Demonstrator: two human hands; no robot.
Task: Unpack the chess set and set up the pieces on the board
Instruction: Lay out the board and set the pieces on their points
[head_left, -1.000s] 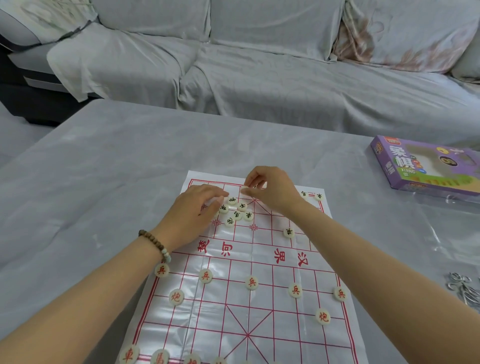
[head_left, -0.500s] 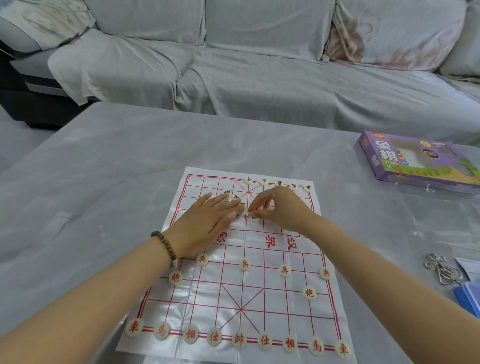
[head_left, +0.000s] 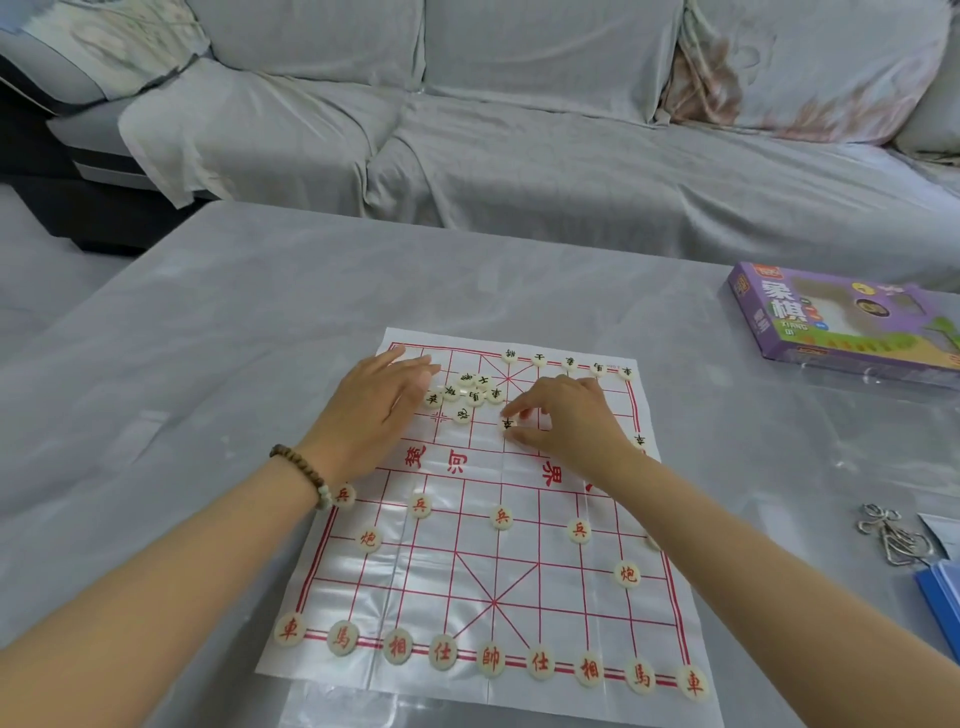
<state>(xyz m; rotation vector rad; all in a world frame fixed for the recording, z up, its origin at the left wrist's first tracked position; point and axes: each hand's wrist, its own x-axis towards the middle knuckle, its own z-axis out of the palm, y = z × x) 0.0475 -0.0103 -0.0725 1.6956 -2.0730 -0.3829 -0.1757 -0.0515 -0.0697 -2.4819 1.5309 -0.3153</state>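
A black-lettered piece (head_left: 507, 423) lies pinched between thumb and forefinger of the right hand (head_left: 566, 423), on the board (head_left: 452, 577) just beyond its river line. Unsorted black pieces (head_left: 470, 392) cluster nearer the far edge, beside the flat, straight-fingered left hand (head_left: 382, 402), which holds nothing. Good placement likely means centring the piece on its crossing, clear of that cluster. Red pieces (head_left: 491, 660) line the near edge.

**Home living rm**

A sofa (head_left: 519, 171) w/ grey throw covers (head_left: 249, 135) is seen just behind a low table (head_left: 208, 338), itself draped in cloth & clear plastic. Floral cushions (head_left: 810, 67) are propped vs. the sofa back. A xiangqi board (head_left: 467, 571) & purple game box (head_left: 841, 322) are laid out on the table: domestic, leisure setting.
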